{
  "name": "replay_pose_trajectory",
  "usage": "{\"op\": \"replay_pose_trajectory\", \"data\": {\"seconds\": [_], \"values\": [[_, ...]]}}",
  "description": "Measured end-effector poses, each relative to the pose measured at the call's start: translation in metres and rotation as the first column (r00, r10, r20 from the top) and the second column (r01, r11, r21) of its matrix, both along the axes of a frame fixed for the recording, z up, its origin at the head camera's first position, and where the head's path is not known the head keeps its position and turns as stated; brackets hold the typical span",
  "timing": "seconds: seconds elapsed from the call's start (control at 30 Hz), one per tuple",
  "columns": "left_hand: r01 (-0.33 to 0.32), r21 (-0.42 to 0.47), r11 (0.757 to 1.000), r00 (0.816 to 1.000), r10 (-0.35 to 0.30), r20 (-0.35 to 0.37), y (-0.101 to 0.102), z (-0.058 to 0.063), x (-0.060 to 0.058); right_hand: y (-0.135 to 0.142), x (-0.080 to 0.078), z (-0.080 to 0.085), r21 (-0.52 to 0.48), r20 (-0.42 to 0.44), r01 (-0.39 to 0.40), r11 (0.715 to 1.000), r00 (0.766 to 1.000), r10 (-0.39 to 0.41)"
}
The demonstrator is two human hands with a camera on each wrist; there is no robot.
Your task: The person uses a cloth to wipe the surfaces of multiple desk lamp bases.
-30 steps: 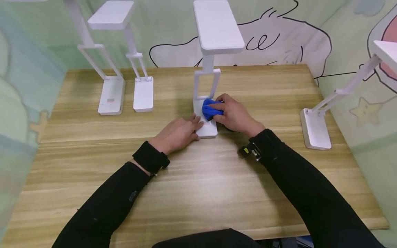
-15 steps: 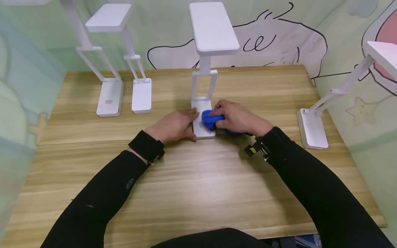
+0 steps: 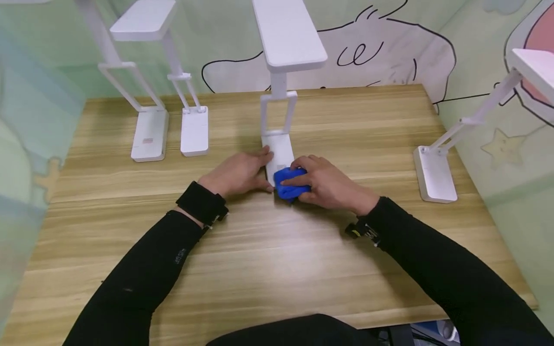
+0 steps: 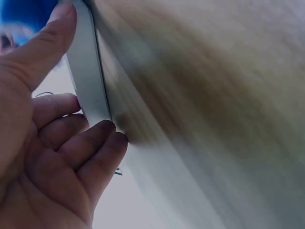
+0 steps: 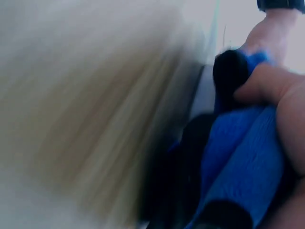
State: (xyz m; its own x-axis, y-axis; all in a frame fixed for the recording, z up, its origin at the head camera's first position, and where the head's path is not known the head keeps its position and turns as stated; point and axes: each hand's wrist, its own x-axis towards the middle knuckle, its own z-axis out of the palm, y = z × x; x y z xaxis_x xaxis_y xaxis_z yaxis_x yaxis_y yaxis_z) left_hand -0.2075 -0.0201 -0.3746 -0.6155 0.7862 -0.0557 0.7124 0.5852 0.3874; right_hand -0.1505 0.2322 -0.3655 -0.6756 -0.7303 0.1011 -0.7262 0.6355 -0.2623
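Observation:
A white desk lamp (image 3: 279, 153) with a flat rectangular head stands upright at mid-table. My left hand (image 3: 238, 174) rests against the left side of its base, fingertips and thumb touching the edge. In the left wrist view, those fingers (image 4: 90, 148) lie along the base's side wall (image 4: 89, 71), slightly bent. My right hand (image 3: 333, 186) grips a bunched blue cloth (image 3: 287, 182) and presses it on the front end of the base, which it partly covers. Dark edging shows on the cloth (image 5: 248, 157) in the right wrist view.
Two more white lamps, one with a larger base (image 3: 149, 137) and one with a smaller base (image 3: 195, 134), stand at the back left. Another white lamp (image 3: 434, 175) is near the right edge of the wooden table (image 3: 259, 278). Printed fabric walls surround the table.
My right hand has moved the cloth toward the near end of the lamp base. My left hand has shifted from the base's near top surface to its left side.

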Motion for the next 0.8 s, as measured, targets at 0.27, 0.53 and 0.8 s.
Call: {"op": "replay_pose_trajectory", "data": {"seconds": [0.27,0.53,0.8], "values": [[-0.006,0.007,1.000,1.000,0.005,0.030,-0.003,0.000,-0.001,0.002,-0.037,-0.002,-0.038,0.029,0.182,0.983,0.983,-0.181],[-0.034,0.007,0.999,0.998,0.033,0.050,-0.002,-0.003,0.001,-0.006,-0.019,-0.005,-0.080,0.034,0.073,0.994,0.997,-0.071],[-0.041,-0.022,0.999,0.998,0.041,0.044,-0.005,-0.002,0.002,0.001,-0.049,-0.004,-0.087,0.181,0.231,0.969,0.960,-0.213]]}}
